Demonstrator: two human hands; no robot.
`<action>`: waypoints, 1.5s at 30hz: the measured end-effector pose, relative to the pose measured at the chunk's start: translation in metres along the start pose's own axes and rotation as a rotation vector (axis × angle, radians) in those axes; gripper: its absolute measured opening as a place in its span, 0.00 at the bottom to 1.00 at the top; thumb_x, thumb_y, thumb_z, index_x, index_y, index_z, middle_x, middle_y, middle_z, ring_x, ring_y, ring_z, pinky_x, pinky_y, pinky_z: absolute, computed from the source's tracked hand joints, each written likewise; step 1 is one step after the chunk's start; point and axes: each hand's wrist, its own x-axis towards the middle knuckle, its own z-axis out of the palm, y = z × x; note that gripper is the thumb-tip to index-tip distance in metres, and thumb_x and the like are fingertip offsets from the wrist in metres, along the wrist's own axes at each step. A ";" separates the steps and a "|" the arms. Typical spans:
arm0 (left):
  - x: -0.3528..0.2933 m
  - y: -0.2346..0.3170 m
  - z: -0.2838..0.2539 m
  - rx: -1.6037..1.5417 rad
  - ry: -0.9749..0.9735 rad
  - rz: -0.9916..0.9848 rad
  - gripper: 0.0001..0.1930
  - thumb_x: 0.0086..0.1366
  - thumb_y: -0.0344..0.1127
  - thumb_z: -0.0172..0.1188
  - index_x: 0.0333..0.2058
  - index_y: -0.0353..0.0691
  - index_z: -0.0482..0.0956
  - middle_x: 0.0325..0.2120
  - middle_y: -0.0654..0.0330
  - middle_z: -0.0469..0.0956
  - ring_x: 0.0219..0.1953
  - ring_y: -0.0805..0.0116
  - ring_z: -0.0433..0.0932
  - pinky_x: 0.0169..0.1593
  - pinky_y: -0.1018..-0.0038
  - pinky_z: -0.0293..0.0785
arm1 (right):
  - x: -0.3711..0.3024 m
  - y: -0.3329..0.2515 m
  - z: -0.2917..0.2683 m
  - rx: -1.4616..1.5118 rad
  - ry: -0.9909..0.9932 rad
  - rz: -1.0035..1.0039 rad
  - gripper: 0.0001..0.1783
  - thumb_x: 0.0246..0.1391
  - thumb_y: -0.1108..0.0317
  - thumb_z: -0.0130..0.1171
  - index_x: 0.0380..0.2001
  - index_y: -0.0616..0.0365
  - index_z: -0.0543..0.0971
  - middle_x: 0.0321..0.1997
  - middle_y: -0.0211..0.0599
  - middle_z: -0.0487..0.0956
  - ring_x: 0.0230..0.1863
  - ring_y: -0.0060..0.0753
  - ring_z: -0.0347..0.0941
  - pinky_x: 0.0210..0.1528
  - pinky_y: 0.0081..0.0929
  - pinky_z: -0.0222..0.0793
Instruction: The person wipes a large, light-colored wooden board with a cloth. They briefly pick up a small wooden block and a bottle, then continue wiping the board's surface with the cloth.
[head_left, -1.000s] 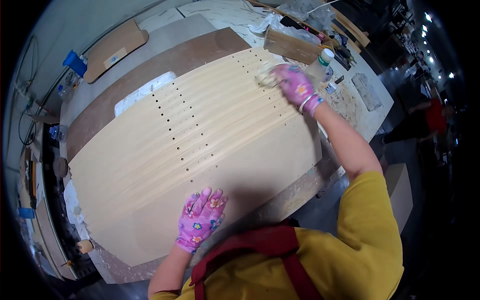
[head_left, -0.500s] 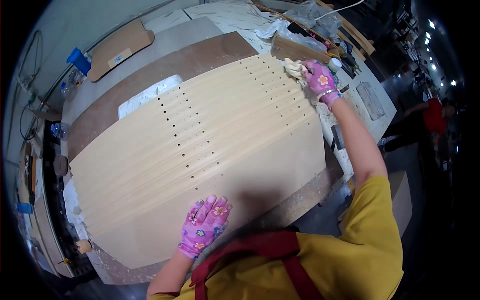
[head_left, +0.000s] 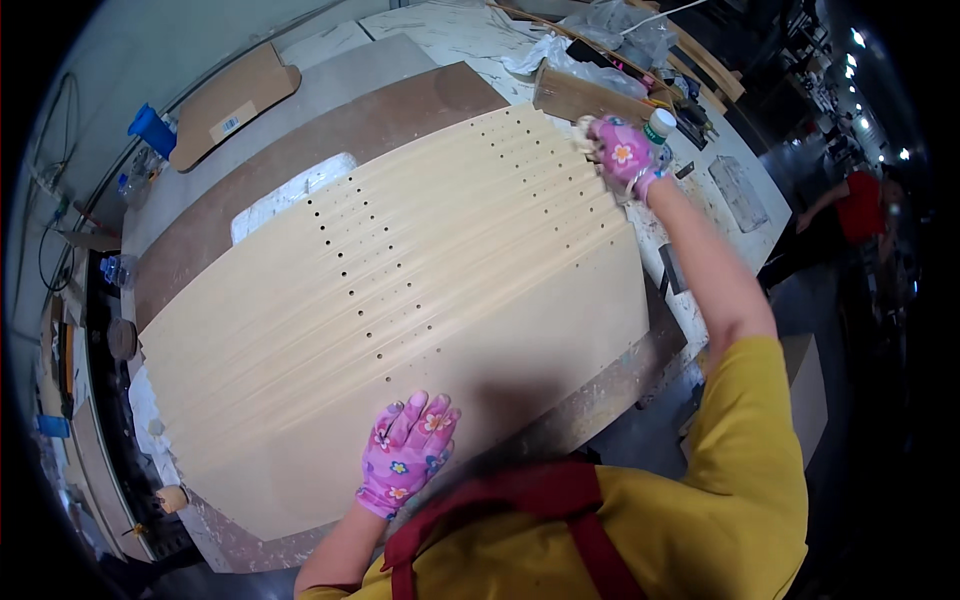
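Note:
Pale wooden panels [head_left: 270,300] with rows of drilled holes lie overlapped like steps across the bench in front of me. On the near panel my left hand [head_left: 408,452], in a pink flowered glove, rests flat with its fingers stretched out. Out at the far right ends of the panels is my right hand [head_left: 620,153], gloved alike. Its fingers are closed on a crumpled cream cloth [head_left: 584,137], partly hidden by the glove. A small bottle [head_left: 661,124] with a white cap stands just right of that hand.
A long open wooden box [head_left: 580,97] with plastic bags and tools sits at the far right. Nearby lies a clear flat block [head_left: 737,195]. Cardboard [head_left: 215,120] and a blue container [head_left: 152,130] are far left. A person in red [head_left: 862,210] stands beyond the bench.
My right hand has shifted a little to the left with the cloth, over the panels' far right ends. The left hand stays put on the near panel.

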 end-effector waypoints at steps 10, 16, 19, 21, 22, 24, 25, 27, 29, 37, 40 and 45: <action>-0.003 -0.002 0.005 0.001 0.034 -0.014 0.19 0.55 0.43 0.60 0.48 0.56 0.79 0.54 0.67 0.73 0.61 0.62 0.65 0.57 0.58 0.64 | -0.036 -0.149 0.020 0.108 0.027 -0.506 0.23 0.61 0.56 0.49 0.55 0.55 0.73 0.59 0.44 0.73 0.60 0.45 0.68 0.62 0.36 0.63; 0.001 -0.006 0.007 -0.114 -0.020 0.009 0.18 0.55 0.39 0.60 0.47 0.55 0.80 0.52 0.66 0.75 0.59 0.61 0.68 0.55 0.57 0.67 | -0.032 -0.047 0.007 0.108 0.002 -0.087 0.22 0.61 0.62 0.45 0.55 0.59 0.73 0.58 0.48 0.73 0.61 0.48 0.67 0.66 0.35 0.59; 0.003 -0.005 0.000 -0.069 -0.022 0.001 0.17 0.55 0.39 0.59 0.45 0.54 0.81 0.51 0.65 0.75 0.58 0.61 0.69 0.54 0.57 0.67 | -0.038 -0.076 0.025 0.081 0.091 -0.287 0.19 0.61 0.63 0.47 0.51 0.61 0.75 0.56 0.48 0.74 0.60 0.49 0.67 0.64 0.36 0.61; 0.003 -0.006 0.002 -0.067 -0.016 0.010 0.17 0.55 0.39 0.59 0.45 0.54 0.81 0.51 0.65 0.75 0.58 0.61 0.69 0.54 0.57 0.68 | -0.022 -0.060 0.017 0.102 0.071 -0.121 0.18 0.60 0.62 0.50 0.49 0.60 0.77 0.53 0.48 0.75 0.56 0.49 0.70 0.60 0.37 0.64; 0.001 -0.007 0.005 -0.089 -0.015 0.019 0.17 0.55 0.39 0.59 0.45 0.53 0.81 0.52 0.65 0.75 0.58 0.61 0.69 0.54 0.57 0.68 | -0.014 -0.047 0.012 0.113 0.062 -0.032 0.17 0.60 0.62 0.51 0.47 0.60 0.77 0.52 0.48 0.76 0.55 0.50 0.71 0.59 0.38 0.65; 0.000 -0.008 0.005 -0.154 -0.019 -0.011 0.16 0.55 0.39 0.59 0.45 0.53 0.81 0.52 0.64 0.75 0.58 0.61 0.69 0.54 0.57 0.68 | -0.003 -0.018 0.012 0.129 0.021 0.073 0.16 0.60 0.60 0.51 0.44 0.58 0.79 0.47 0.48 0.77 0.47 0.51 0.74 0.53 0.40 0.69; 0.002 -0.005 0.003 -0.195 -0.027 -0.052 0.16 0.55 0.38 0.60 0.45 0.53 0.80 0.52 0.64 0.75 0.58 0.61 0.69 0.55 0.58 0.68 | 0.003 -0.015 0.004 0.100 -0.021 0.128 0.16 0.61 0.59 0.50 0.44 0.57 0.80 0.46 0.48 0.77 0.46 0.51 0.75 0.52 0.40 0.69; 0.001 -0.008 0.005 -0.201 -0.016 -0.064 0.16 0.56 0.38 0.60 0.45 0.53 0.80 0.52 0.65 0.75 0.58 0.61 0.69 0.55 0.58 0.67 | 0.016 -0.038 -0.016 0.008 0.019 0.131 0.19 0.62 0.55 0.47 0.44 0.55 0.80 0.42 0.48 0.78 0.44 0.51 0.76 0.50 0.40 0.70; -0.008 -0.008 0.015 -0.128 -0.001 -0.021 0.16 0.56 0.39 0.61 0.45 0.53 0.80 0.52 0.65 0.75 0.58 0.62 0.69 0.55 0.59 0.67 | 0.029 -0.109 -0.031 0.296 0.112 -0.237 0.18 0.60 0.58 0.51 0.46 0.57 0.79 0.46 0.46 0.78 0.46 0.50 0.76 0.49 0.36 0.72; -0.004 -0.003 0.007 -0.080 0.049 -0.011 0.17 0.54 0.40 0.64 0.44 0.56 0.81 0.50 0.68 0.75 0.58 0.64 0.68 0.54 0.60 0.67 | 0.014 -0.106 0.058 -0.021 0.031 -0.491 0.25 0.60 0.58 0.50 0.59 0.51 0.71 0.64 0.41 0.68 0.65 0.40 0.63 0.65 0.34 0.60; 0.003 -0.004 0.005 -0.143 0.049 -0.021 0.14 0.54 0.39 0.64 0.42 0.56 0.81 0.49 0.68 0.76 0.56 0.64 0.70 0.53 0.61 0.68 | 0.014 -0.047 0.040 -0.020 0.076 -0.157 0.22 0.61 0.59 0.48 0.56 0.53 0.73 0.61 0.45 0.71 0.62 0.46 0.67 0.63 0.36 0.62; -0.001 -0.004 0.007 -0.194 -0.031 -0.100 0.13 0.54 0.39 0.63 0.40 0.54 0.82 0.46 0.67 0.78 0.54 0.63 0.72 0.53 0.60 0.69 | 0.019 -0.087 0.039 0.025 0.115 -0.091 0.18 0.60 0.58 0.46 0.47 0.54 0.78 0.48 0.46 0.77 0.51 0.50 0.73 0.53 0.44 0.68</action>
